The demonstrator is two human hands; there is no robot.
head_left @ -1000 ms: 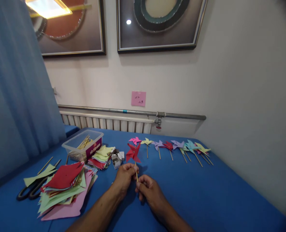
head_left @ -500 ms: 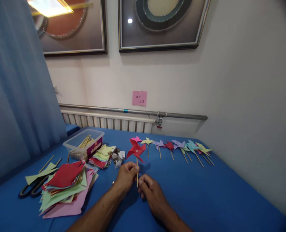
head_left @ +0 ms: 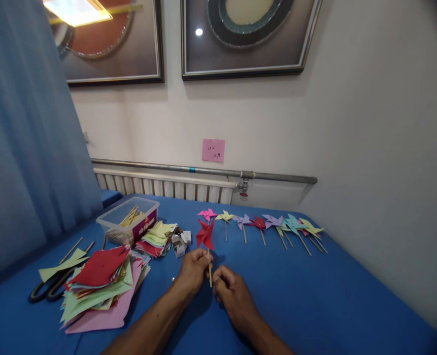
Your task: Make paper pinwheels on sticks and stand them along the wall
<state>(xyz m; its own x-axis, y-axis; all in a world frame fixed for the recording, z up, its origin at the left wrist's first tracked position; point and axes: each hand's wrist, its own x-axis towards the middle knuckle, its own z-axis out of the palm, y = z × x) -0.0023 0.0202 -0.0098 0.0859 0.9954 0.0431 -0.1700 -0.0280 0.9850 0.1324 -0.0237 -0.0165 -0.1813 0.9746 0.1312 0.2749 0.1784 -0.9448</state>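
Both my hands pinch the thin wooden stick of a red paper pinwheel, held upright over the blue table. My left hand grips the stick higher up, just under the red blades. My right hand has its fingertips closed on the stick's lower end. Behind the pinwheel, a row of finished pinwheels in pink, yellow, purple, red and teal lies flat on the table, sticks pointing toward me.
A pile of cut coloured paper lies at the left with black scissors beside it. A clear plastic box of sticks, a smaller paper stack and a small white box sit behind. Curtain at left, radiator along the wall.
The red pinwheel's blades have turned on the stick between frames. My hands stay in almost the same place, pinching the stick.
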